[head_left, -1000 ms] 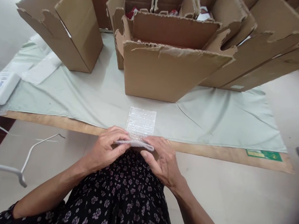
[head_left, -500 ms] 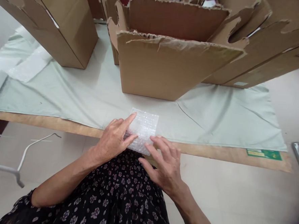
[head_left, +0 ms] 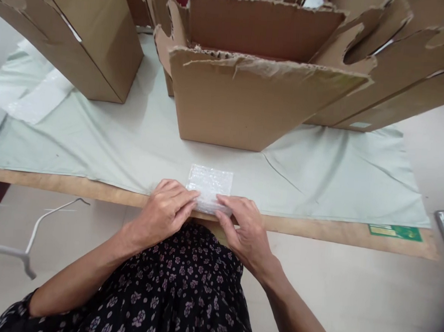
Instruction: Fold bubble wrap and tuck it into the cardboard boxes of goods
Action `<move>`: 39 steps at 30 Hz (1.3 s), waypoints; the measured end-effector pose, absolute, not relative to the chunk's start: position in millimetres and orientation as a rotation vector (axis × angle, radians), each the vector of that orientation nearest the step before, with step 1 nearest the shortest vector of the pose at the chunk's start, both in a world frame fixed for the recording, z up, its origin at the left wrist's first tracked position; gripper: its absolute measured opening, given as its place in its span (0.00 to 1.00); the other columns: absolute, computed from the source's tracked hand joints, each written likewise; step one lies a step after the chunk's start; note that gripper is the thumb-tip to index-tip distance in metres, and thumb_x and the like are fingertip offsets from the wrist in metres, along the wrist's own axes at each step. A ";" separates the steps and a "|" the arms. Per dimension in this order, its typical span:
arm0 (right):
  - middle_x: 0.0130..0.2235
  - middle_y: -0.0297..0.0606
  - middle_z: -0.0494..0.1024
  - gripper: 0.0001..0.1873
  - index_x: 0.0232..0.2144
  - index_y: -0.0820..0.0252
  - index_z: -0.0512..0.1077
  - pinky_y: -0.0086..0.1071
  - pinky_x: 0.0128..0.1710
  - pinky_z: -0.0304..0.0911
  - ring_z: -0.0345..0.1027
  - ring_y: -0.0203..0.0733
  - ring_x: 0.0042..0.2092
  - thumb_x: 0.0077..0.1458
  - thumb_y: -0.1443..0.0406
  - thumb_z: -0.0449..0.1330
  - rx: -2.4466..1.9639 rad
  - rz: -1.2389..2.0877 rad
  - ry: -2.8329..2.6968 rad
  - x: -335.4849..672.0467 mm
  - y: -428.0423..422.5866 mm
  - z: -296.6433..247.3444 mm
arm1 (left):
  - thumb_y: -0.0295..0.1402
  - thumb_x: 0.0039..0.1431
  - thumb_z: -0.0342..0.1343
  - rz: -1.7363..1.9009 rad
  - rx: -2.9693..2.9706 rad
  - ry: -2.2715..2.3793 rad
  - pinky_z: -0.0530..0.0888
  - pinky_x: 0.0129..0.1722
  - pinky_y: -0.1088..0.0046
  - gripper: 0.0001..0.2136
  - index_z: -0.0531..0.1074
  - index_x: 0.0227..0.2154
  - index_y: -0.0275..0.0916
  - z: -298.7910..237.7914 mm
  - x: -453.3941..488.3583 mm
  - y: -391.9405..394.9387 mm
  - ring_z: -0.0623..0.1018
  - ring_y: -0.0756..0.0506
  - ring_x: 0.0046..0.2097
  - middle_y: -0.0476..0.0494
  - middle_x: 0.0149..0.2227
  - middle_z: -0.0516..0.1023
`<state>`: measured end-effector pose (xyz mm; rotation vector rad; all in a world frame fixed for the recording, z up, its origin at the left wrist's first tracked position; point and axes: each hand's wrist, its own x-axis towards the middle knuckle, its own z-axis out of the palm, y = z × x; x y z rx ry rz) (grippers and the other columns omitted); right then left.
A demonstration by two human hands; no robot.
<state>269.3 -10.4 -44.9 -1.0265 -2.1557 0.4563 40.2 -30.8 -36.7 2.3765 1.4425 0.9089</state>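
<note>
A small square of clear bubble wrap [head_left: 210, 180] lies at the front edge of the cloth-covered table, its near end rolled or folded up. My left hand [head_left: 167, 206] pinches the left side of that folded end between thumb and fingers. On the opposite side my right hand [head_left: 246, 227] grips the same end, thumb below and fingers on top. Whether anything is wrapped inside cannot be made out.
An open cardboard box [head_left: 233, 101] stands just beyond the bubble wrap, with more boxes behind and at right. A tall carton [head_left: 105, 43] is at left, near loose bubble wrap sheets [head_left: 41, 97]. Metal rods [head_left: 29, 244] stick out at lower left.
Both hands have closed on the near end of the bubble wrap. My left index finger, stretched along the sheet before, has drawn back, and the near end is now folded up.
</note>
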 end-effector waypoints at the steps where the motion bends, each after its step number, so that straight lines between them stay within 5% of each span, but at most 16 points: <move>1: 0.47 0.44 0.83 0.14 0.53 0.58 0.73 0.41 0.47 0.71 0.76 0.46 0.48 0.66 0.70 0.61 -1.036 0.386 -2.121 269.8 -10.7 -45.0 | 0.24 0.68 0.57 0.907 2.359 1.480 0.72 0.41 0.64 0.07 0.76 0.46 0.35 -39.1 42.8 -26.8 0.76 0.45 0.36 0.46 0.34 0.82; 6: 0.50 0.44 0.83 0.14 0.49 0.57 0.75 0.45 0.52 0.66 0.75 0.50 0.53 0.61 0.70 0.67 -0.948 0.080 -2.265 273.0 -12.0 -47.7 | 0.27 0.67 0.59 0.887 2.333 1.627 0.75 0.43 0.61 0.08 0.78 0.47 0.34 -43.1 47.2 -20.4 0.77 0.41 0.42 0.38 0.40 0.80; 14: 0.40 0.40 0.85 0.08 0.46 0.61 0.78 0.41 0.47 0.66 0.76 0.45 0.44 0.68 0.69 0.59 -1.030 0.398 -2.237 265.3 10.1 -45.3 | 0.27 0.67 0.60 1.015 2.315 1.623 0.76 0.53 0.57 0.14 0.74 0.54 0.35 -38.3 39.8 -29.0 0.77 0.39 0.52 0.36 0.48 0.80; 20: 0.41 0.39 0.84 0.10 0.45 0.57 0.81 0.41 0.47 0.69 0.76 0.45 0.44 0.67 0.64 0.60 -1.269 0.764 -2.043 262.5 21.1 -39.0 | 0.36 0.66 0.62 1.072 1.207 1.598 0.81 0.38 0.69 0.08 0.79 0.44 0.39 -16.7 43.3 -50.4 0.82 0.47 0.35 0.45 0.36 0.84; 24: 0.42 0.37 0.84 0.10 0.44 0.54 0.80 0.40 0.48 0.70 0.77 0.44 0.45 0.67 0.60 0.60 -1.329 1.079 -1.840 259.1 11.8 -30.6 | 0.43 0.60 0.68 0.950 0.591 1.167 0.82 0.50 0.63 0.21 0.78 0.52 0.38 -14.8 55.8 -51.5 0.84 0.41 0.49 0.37 0.50 0.85; 28: 0.40 0.37 0.83 0.11 0.42 0.53 0.80 0.40 0.47 0.72 0.77 0.43 0.43 0.69 0.60 0.58 -1.248 1.127 -1.847 260.6 -0.6 -26.7 | 0.43 0.55 0.73 1.132 0.452 1.066 0.79 0.50 0.67 0.20 0.79 0.46 0.38 -27.6 70.5 -45.1 0.83 0.45 0.44 0.43 0.42 0.85; 30: 0.47 0.41 0.83 0.10 0.45 0.53 0.80 0.45 0.53 0.72 0.76 0.47 0.51 0.67 0.59 0.61 -1.242 0.988 -1.844 266.4 -2.1 -27.6 | 0.42 0.57 0.72 1.151 0.481 1.076 0.78 0.45 0.71 0.17 0.78 0.44 0.39 -33.1 74.4 -45.1 0.81 0.47 0.40 0.46 0.39 0.83; 33: 0.59 0.47 0.78 0.25 0.58 0.53 0.74 0.46 0.55 0.73 0.75 0.52 0.58 0.62 0.51 0.65 -1.177 1.106 -1.737 276.3 0.9 -28.6 | 0.42 0.61 0.68 1.121 0.624 1.099 0.77 0.42 0.72 0.14 0.78 0.44 0.40 -36.8 75.4 -46.6 0.79 0.48 0.39 0.47 0.38 0.81; 36: 0.44 0.43 0.84 0.24 0.53 0.56 0.75 0.34 0.38 0.76 0.80 0.45 0.41 0.62 0.49 0.65 -1.074 1.496 -1.610 280.7 5.1 -25.0 | 0.44 0.63 0.66 1.105 0.759 1.146 0.77 0.40 0.72 0.14 0.77 0.42 0.39 -33.3 74.0 -43.7 0.79 0.47 0.37 0.47 0.35 0.80; 39: 0.28 0.34 0.78 0.14 0.37 0.57 0.78 0.26 0.25 0.67 0.71 0.36 0.27 0.63 0.53 0.65 -1.131 1.488 -1.552 283.8 11.2 -16.1 | 0.43 0.67 0.62 1.133 1.118 1.214 0.79 0.41 0.69 0.13 0.77 0.47 0.40 -17.1 70.1 -29.6 0.82 0.44 0.40 0.43 0.41 0.83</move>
